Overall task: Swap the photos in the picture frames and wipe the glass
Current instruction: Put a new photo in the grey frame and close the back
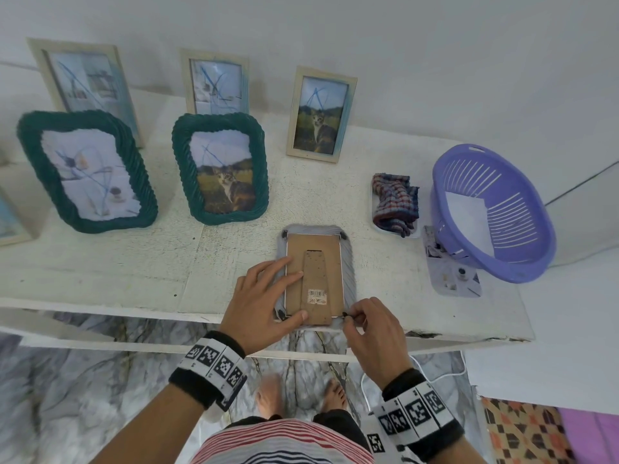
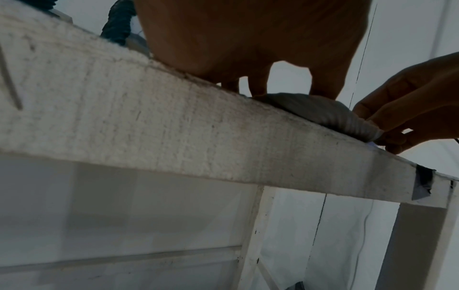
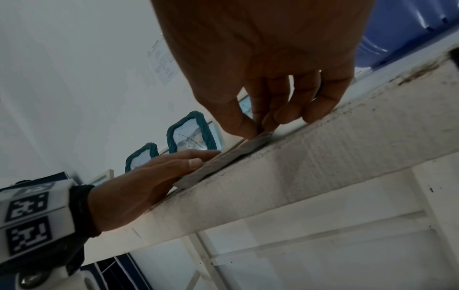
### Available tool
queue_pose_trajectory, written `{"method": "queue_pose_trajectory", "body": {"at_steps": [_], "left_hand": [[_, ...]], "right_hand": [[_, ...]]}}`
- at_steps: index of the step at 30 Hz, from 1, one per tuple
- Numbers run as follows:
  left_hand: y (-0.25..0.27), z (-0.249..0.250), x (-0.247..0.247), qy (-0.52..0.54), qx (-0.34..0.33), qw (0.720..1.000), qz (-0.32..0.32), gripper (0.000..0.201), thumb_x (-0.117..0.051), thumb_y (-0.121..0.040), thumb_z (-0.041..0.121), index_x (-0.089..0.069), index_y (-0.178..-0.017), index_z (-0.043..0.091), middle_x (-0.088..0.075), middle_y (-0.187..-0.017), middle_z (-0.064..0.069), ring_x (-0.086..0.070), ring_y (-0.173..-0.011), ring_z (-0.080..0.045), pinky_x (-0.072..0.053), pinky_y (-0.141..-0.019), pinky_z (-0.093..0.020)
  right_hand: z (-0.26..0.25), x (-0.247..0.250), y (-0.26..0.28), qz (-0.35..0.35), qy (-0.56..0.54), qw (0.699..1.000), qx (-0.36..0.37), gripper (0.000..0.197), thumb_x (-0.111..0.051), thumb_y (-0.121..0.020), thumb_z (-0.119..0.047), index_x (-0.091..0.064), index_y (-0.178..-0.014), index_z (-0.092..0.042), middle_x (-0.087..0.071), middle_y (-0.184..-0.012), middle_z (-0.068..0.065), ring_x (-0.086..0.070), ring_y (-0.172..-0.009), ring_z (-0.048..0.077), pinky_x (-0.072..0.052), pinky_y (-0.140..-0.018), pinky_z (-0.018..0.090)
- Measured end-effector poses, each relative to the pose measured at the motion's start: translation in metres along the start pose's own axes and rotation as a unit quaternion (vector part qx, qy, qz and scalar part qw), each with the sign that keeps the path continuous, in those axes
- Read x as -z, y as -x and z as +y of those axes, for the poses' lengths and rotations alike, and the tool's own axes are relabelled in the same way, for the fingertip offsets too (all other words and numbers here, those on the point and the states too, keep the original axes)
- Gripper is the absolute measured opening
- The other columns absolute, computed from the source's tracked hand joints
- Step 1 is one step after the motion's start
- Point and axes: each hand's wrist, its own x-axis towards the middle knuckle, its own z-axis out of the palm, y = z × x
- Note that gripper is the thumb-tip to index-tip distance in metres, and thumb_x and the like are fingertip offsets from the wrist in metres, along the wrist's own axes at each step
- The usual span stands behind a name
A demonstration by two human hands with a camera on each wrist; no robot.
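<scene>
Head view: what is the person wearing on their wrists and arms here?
Both forearms are bare, no sleeves. Each wrist carries a black band topped by a white block strip printed with square black-and-white coded markers; the right wrist's strip is the same. The right hand seems to wear a dark ring. No gloves.

We can't see the glass or photo of the grey frame (image 1: 348, 259), it's face down at the bench's front edge. The barcode sticker (image 1: 317, 296) is too small to read.
</scene>
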Motion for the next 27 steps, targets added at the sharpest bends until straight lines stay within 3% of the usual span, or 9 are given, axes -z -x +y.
{"method": "queue_pose_trajectory", "body": {"at_steps": [3, 7, 11, 14, 16, 18, 21, 23, 27], "left_hand": [[0.000, 0.001, 0.000, -0.004, -0.001, 1.000, -0.001, 0.069, -0.046, -0.082, 0.073, -0.048, -0.139, 0.034, -0.029, -0.156, 0.013, -0.026, -0.139, -0.016, -0.030, -0.105, -0.041], [0.001, 0.000, 0.000, -0.008, 0.000, 1.000, -0.003, 0.069, -0.046, -0.082, 0.073, -0.046, -0.140, 0.035, -0.028, -0.157, 0.013, -0.026, -0.139, -0.017, -0.031, -0.105, -0.042], [0.001, 0.000, 0.001, -0.018, 0.000, 1.000, -0.011, 0.070, -0.042, -0.084, 0.074, -0.043, -0.143, 0.036, -0.025, -0.158, 0.014, -0.025, -0.140, -0.016, -0.031, -0.106, -0.041], [0.002, 0.000, 0.003, 0.008, 0.003, 1.000, -0.019, 0.070, -0.041, -0.085, 0.072, -0.041, -0.144, 0.034, -0.022, -0.159, 0.015, -0.020, -0.141, -0.014, -0.027, -0.108, -0.038], [0.006, 0.001, 0.007, 0.045, 0.013, 0.999, -0.002, 0.063, -0.047, -0.086, 0.066, -0.047, -0.139, 0.031, -0.029, -0.154, 0.010, -0.023, -0.139, -0.014, -0.027, -0.109, -0.037], [0.015, 0.004, 0.011, 0.053, 0.019, 0.998, 0.041, 0.045, -0.054, -0.086, 0.057, -0.058, -0.120, 0.028, -0.044, -0.135, 0.007, -0.037, -0.125, -0.014, -0.039, -0.101, -0.038], [0.029, 0.008, 0.013, -0.003, 0.016, 0.996, 0.090, 0.027, -0.056, -0.086, 0.048, -0.063, -0.093, 0.023, -0.050, -0.103, 0.006, -0.049, -0.095, -0.015, -0.049, -0.075, -0.037], [0.033, 0.011, 0.013, -0.042, 0.014, 0.994, 0.096, 0.031, -0.052, -0.086, 0.049, -0.065, -0.088, 0.021, -0.052, -0.095, 0.004, -0.052, -0.085, -0.017, -0.048, -0.067, -0.035], [0.032, 0.017, 0.016, -0.070, 0.013, 0.994, 0.083, 0.036, -0.050, -0.085, 0.052, -0.068, -0.082, 0.021, -0.054, -0.089, 0.004, -0.055, -0.079, -0.017, -0.047, -0.063, -0.033]], "right_hand": [[0.005, 0.001, -0.001, 0.001, 0.019, 1.000, 0.025, 0.014, -0.067, -0.082, -0.010, -0.058, -0.079, -0.020, -0.047, -0.075, -0.015, -0.043, -0.065, 0.000, -0.029, -0.059, 0.010], [0.003, 0.001, -0.001, 0.022, 0.063, 0.997, 0.050, 0.013, -0.067, -0.081, -0.019, -0.060, -0.091, -0.018, -0.052, -0.085, -0.006, -0.050, -0.072, 0.013, -0.045, -0.059, 0.025], [-0.002, 0.001, 0.001, -0.018, 0.120, 0.983, 0.141, 0.031, -0.054, -0.083, -0.028, -0.056, -0.114, -0.024, -0.053, -0.110, 0.001, -0.046, -0.092, 0.018, -0.048, -0.073, 0.029], [0.000, 0.000, 0.001, -0.039, 0.137, 0.977, 0.160, 0.035, -0.054, -0.083, -0.031, -0.061, -0.117, -0.028, -0.054, -0.114, 0.001, -0.046, -0.097, 0.021, -0.050, -0.076, 0.031], [0.001, 0.000, 0.001, -0.035, 0.129, 0.978, 0.157, 0.035, -0.057, -0.081, -0.032, -0.062, -0.115, -0.029, -0.054, -0.113, 0.001, -0.046, -0.097, 0.022, -0.051, -0.075, 0.032], [0.002, 0.001, 0.000, -0.036, 0.123, 0.979, 0.158, 0.035, -0.060, -0.080, -0.034, -0.062, -0.115, -0.029, -0.054, -0.113, 0.001, -0.046, -0.097, 0.022, -0.051, -0.075, 0.032], [0.001, 0.000, 0.000, -0.036, 0.115, 0.980, 0.160, 0.036, -0.059, -0.080, -0.037, -0.063, -0.115, -0.029, -0.054, -0.113, 0.000, -0.047, -0.098, 0.022, -0.052, -0.076, 0.031], [0.001, -0.001, 0.001, -0.032, 0.111, 0.980, 0.161, 0.037, -0.057, -0.080, -0.038, -0.063, -0.115, -0.028, -0.055, -0.113, 0.000, -0.047, -0.099, 0.022, -0.052, -0.077, 0.031], [0.001, -0.002, 0.002, -0.027, 0.108, 0.981, 0.159, 0.037, -0.057, -0.081, -0.038, -0.064, -0.115, -0.026, -0.055, -0.113, 0.001, -0.047, -0.100, 0.023, -0.052, -0.077, 0.031]]}}
